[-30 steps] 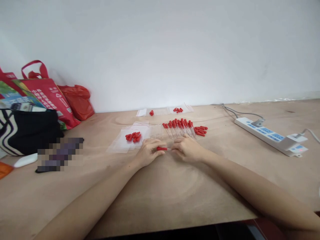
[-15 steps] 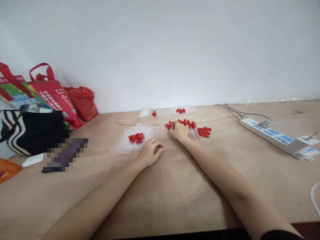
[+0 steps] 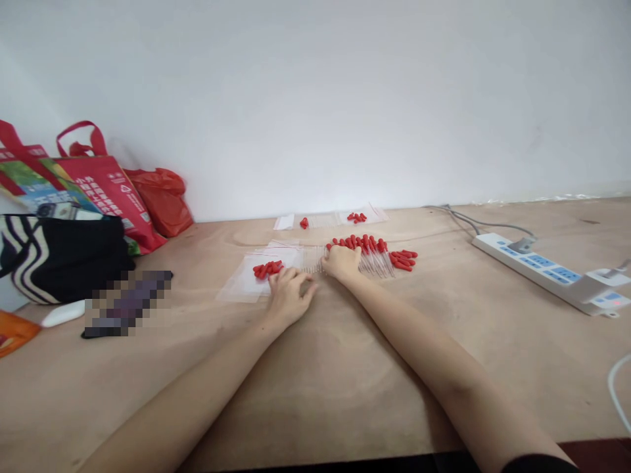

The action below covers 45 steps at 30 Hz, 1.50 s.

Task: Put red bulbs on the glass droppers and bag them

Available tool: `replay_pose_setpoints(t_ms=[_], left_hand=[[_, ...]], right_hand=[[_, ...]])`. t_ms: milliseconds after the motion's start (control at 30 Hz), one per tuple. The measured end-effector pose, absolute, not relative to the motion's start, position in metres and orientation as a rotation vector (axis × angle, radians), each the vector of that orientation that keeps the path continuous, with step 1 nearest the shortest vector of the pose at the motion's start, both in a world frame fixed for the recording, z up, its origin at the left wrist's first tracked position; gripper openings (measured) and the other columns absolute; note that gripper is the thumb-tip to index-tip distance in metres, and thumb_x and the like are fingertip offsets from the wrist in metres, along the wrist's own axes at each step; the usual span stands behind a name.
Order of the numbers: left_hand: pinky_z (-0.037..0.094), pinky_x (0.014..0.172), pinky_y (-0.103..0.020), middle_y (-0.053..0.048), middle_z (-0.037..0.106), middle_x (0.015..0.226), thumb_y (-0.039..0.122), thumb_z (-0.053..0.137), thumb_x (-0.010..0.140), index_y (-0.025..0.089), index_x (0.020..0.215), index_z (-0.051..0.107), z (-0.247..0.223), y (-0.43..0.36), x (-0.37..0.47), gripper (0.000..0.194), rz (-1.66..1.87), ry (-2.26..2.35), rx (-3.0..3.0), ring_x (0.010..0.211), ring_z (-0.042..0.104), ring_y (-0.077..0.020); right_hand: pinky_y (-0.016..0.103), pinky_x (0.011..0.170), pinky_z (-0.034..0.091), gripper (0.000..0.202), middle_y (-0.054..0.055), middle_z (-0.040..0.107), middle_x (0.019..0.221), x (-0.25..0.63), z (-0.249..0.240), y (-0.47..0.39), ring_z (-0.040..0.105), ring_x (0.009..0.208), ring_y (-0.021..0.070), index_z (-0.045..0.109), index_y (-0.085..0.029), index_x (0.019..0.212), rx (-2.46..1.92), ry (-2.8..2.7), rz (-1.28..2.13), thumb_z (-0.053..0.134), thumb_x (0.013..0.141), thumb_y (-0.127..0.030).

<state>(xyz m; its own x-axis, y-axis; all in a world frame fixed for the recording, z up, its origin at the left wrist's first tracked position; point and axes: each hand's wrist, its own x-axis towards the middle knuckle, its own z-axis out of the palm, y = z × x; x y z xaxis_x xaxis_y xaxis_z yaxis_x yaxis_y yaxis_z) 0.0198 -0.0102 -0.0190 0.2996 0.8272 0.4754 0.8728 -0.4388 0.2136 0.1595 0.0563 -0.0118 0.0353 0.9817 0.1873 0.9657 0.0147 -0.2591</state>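
Note:
My left hand (image 3: 290,297) rests at the near edge of the clear plastic bags (image 3: 245,281), palm down, with thumb and fingers apart. Its fingertips reach a small pile of red rubber dropper bulbs (image 3: 267,270) lying on the bags. My right hand (image 3: 342,263) is closed, its fingers curled at the right end of a row of bare glass tubes (image 3: 310,257); what they grip is hidden. Just right of it lies a row of glass droppers (image 3: 377,263) fitted with red bulbs. More loose red bulbs (image 3: 403,260) lie beyond their right end.
Near the wall lie more clear bags (image 3: 377,214) and a few red bulbs (image 3: 357,217). A white power strip (image 3: 547,268) with plugs and a grey cable is at the right. Shopping bags (image 3: 106,190), a black bag (image 3: 79,256) and a white case (image 3: 64,314) stand at the left.
My right hand has drawn left and slightly nearer, off the row of droppers toward the bare tubes. My left hand has shifted left and forward to the bulb pile.

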Motion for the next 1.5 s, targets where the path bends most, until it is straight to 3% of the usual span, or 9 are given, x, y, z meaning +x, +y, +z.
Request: replay_pose_setpoints(t_ms=[167, 267, 433, 600, 733, 967, 1233, 1500], left_hand=[[0.029, 0.073, -0.04, -0.007, 0.056, 0.082, 0.04, 0.051, 0.076, 0.019, 0.072, 0.058, -0.005, 0.003, -0.01, 0.023, -0.71, -1.841, -1.915, 0.087, 0.047, -0.0273], [0.028, 0.072, -0.04, -0.008, 0.055, 0.08, 0.05, 0.049, 0.074, 0.019, 0.066, 0.056, -0.003, 0.01, -0.023, 0.033, -0.614, -1.915, -1.839, 0.087, 0.046, -0.0287], [0.028, 0.071, -0.04, -0.009, 0.055, 0.079, 0.053, 0.046, 0.074, 0.019, 0.064, 0.057, -0.01, 0.017, -0.028, 0.037, -0.556, -1.92, -1.849, 0.087, 0.046, -0.0284], [0.028, 0.072, -0.04, -0.009, 0.056, 0.079, 0.046, 0.048, 0.074, 0.019, 0.062, 0.06, -0.011, 0.018, -0.03, 0.032, -0.581, -1.952, -1.826, 0.087, 0.046, -0.0281], [0.028, 0.074, -0.039, -0.007, 0.057, 0.08, 0.04, 0.051, 0.074, 0.019, 0.066, 0.061, -0.007, 0.01, -0.023, 0.024, -0.705, -1.863, -1.862, 0.089, 0.047, -0.0268], [0.031, 0.076, -0.036, -0.003, 0.056, 0.074, 0.031, 0.055, 0.071, 0.018, 0.068, 0.057, -0.012, -0.021, 0.015, 0.013, -0.832, -1.448, -2.414, 0.079, 0.051, -0.02], [0.038, 0.075, -0.036, -0.004, 0.056, 0.086, 0.032, 0.056, 0.073, 0.019, 0.09, 0.061, -0.021, -0.022, 0.024, 0.021, -0.857, -1.417, -2.712, 0.085, 0.052, -0.0207], [0.043, 0.074, -0.031, -0.003, 0.06, 0.082, 0.022, 0.048, 0.082, 0.019, 0.083, 0.061, -0.023, -0.018, 0.032, 0.014, -1.015, -1.307, -2.855, 0.079, 0.054, -0.0164]], right_hand=[[0.042, 0.082, 0.021, 0.024, 0.014, 0.066, 0.084, 0.153, -0.011, 0.06, 0.06, 0.078, 0.0235, 0.064, -0.014, 0.08, -2.026, -1.983, 0.137, 0.044, 0.075, -0.026], [0.042, 0.082, 0.02, 0.023, 0.014, 0.066, 0.083, 0.151, -0.011, 0.061, 0.06, 0.077, 0.0232, 0.064, -0.014, 0.08, -2.032, -1.97, 0.139, 0.045, 0.074, -0.024], [0.041, 0.081, 0.022, 0.026, 0.014, 0.066, 0.08, 0.152, -0.012, 0.056, 0.06, 0.074, 0.0227, 0.063, -0.013, 0.076, -1.973, -1.973, 0.098, 0.041, 0.077, -0.025], [0.038, 0.076, 0.024, 0.03, 0.013, 0.064, 0.081, 0.168, -0.016, 0.044, 0.057, 0.081, 0.0246, 0.058, -0.011, 0.085, -1.83, -1.92, -0.04, 0.034, 0.082, -0.029], [0.033, 0.075, 0.024, 0.025, 0.01, 0.063, 0.086, 0.197, -0.027, 0.027, 0.056, 0.081, 0.0205, 0.052, -0.013, 0.089, -1.581, -1.969, -0.083, 0.032, 0.085, -0.026], [0.03, 0.072, 0.027, 0.024, 0.008, 0.062, 0.089, 0.253, -0.045, -0.013, 0.054, 0.081, 0.0185, 0.051, -0.016, 0.1, -1.257, -2.093, -0.079, 0.034, 0.084, -0.018], [0.03, 0.073, 0.027, 0.015, 0.005, 0.06, 0.082, 0.251, -0.038, -0.03, 0.053, 0.074, 0.015, 0.053, -0.016, 0.088, -1.172, -2.196, -0.024, 0.038, 0.082, -0.017], [0.031, 0.076, 0.024, 0.018, 0.004, 0.061, 0.079, 0.24, -0.034, -0.033, 0.051, 0.074, 0.0144, 0.054, -0.017, 0.083, -1.113, -2.289, -0.021, 0.038, 0.085, -0.023]])
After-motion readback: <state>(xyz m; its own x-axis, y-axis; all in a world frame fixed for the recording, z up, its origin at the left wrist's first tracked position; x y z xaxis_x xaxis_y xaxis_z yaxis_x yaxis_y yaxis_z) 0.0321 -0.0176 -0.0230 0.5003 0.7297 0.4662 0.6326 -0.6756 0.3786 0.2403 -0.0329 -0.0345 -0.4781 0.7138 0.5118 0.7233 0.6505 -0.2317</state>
